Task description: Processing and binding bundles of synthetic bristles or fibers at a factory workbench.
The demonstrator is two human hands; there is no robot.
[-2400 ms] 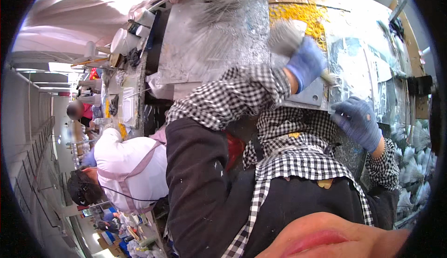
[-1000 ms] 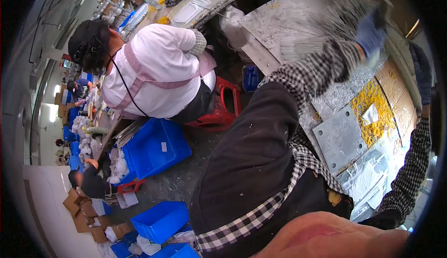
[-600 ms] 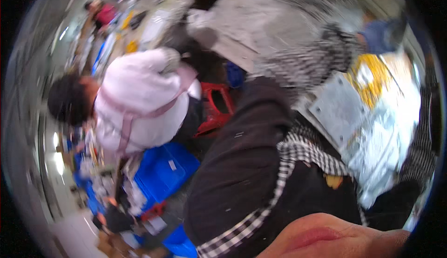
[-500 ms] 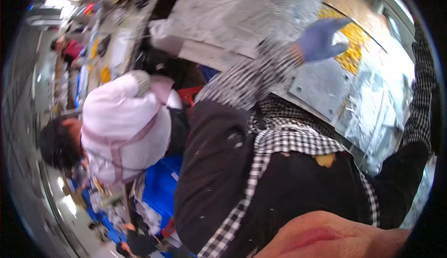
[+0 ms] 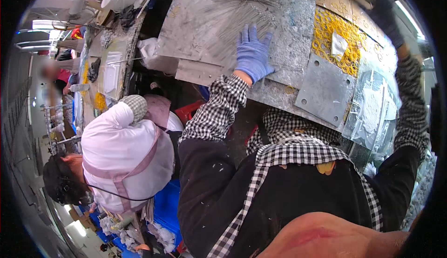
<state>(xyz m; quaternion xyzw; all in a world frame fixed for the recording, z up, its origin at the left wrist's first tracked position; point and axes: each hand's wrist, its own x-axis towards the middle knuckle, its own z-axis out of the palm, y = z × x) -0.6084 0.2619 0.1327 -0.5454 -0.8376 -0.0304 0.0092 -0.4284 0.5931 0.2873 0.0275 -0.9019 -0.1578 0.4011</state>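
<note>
The left hand (image 5: 253, 53), in a blue glove, is laid flat on the grey worktop (image 5: 195, 34) with the fingers spread, resting on a fan of thin metal rods (image 5: 242, 11) that runs out beyond the fingertips. The rods are best gathered with the fingers drawn together evenly, so that none are bent or crossed. To the right of the fingers a heap of yellow rings (image 5: 333, 34) is spread loose on the bench. The right hand (image 5: 384, 11), dark-gloved, is raised farther off; whether anything is pinched cannot be told. Blue bins (image 5: 165, 207) below hold whitish pieces.
</note>
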